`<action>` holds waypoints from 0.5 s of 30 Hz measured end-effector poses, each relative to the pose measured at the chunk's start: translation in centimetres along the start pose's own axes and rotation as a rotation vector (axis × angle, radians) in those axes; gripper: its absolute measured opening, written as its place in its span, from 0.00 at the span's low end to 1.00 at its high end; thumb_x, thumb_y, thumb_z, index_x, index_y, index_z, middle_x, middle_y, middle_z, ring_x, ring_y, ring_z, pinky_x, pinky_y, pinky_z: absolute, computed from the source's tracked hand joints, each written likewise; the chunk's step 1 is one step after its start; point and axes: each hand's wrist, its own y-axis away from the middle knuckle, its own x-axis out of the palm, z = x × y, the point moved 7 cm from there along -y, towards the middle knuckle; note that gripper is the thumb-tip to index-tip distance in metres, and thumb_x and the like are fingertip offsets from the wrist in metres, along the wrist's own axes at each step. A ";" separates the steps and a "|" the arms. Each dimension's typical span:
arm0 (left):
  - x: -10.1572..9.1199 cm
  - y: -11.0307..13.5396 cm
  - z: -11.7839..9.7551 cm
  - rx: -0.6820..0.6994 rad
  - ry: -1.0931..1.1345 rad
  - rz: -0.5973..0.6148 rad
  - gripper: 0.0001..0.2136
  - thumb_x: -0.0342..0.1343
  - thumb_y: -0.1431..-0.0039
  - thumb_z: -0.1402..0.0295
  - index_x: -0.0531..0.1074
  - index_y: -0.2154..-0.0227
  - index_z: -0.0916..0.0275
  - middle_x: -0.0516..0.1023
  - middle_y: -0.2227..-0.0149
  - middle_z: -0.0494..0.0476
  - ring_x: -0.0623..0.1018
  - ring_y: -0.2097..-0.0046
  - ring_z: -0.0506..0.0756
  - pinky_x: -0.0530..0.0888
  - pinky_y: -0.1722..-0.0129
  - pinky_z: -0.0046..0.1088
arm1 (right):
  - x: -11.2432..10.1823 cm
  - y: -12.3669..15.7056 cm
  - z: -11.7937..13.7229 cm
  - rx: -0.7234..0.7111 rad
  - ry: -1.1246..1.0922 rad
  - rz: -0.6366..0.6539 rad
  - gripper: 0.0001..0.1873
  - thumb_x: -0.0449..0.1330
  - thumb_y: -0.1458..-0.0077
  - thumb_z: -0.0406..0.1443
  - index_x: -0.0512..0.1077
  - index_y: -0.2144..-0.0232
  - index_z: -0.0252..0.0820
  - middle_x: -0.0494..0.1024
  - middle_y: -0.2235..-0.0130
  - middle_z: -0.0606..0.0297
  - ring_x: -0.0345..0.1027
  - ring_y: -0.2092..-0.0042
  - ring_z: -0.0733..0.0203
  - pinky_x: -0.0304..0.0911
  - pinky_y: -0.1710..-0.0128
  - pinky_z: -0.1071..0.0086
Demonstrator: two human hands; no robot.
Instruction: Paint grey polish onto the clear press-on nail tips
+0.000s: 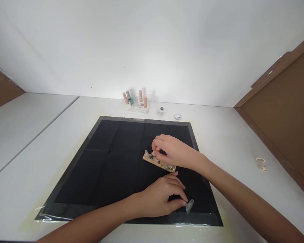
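My right hand [171, 150] is over a tan strip [155, 162], its thumb and fingers pinched together. Whatever the pinch holds, if anything, is hidden by the fingers. Along the strip sit several small pieces, among them a pale upright piece [146, 153] at the left end, a dark piece [151, 157] by my fingertips, and shiny clear pieces [168, 166] at the right end. Nearer to me, my left hand [164, 196] pinches a clear, nail-shaped piece [190, 206] between thumb and finger, with its other fingers loosely stretched.
A black mat [96, 168], taped at its edges, lies on the white table. Behind it stand several nail polish bottles [144, 107], a small white block-shaped container [161, 111] and a little round dish [177, 116]. Two small round items [260, 163] lie right, near a brown panel [281, 118].
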 end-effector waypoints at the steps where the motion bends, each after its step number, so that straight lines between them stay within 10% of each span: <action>1: 0.0 0.0 0.0 -0.002 0.004 0.001 0.05 0.56 0.45 0.73 0.76 0.71 0.61 0.81 0.71 0.55 0.77 0.56 0.54 0.60 0.43 0.38 | 0.0 0.0 0.0 0.004 0.002 0.001 0.05 0.54 0.46 0.27 0.66 0.73 0.38 0.71 0.70 0.63 0.63 0.68 0.62 0.58 0.65 0.68; 15: 0.0 0.1 0.1 -0.002 0.007 -0.001 0.05 0.55 0.44 0.72 0.76 0.70 0.61 0.81 0.70 0.54 0.77 0.56 0.54 0.61 0.44 0.37 | 0.0 2.1 0.0 -0.072 -0.044 -0.097 0.10 0.52 0.44 0.26 0.71 0.66 0.40 0.71 0.65 0.61 0.63 0.63 0.60 0.59 0.62 0.67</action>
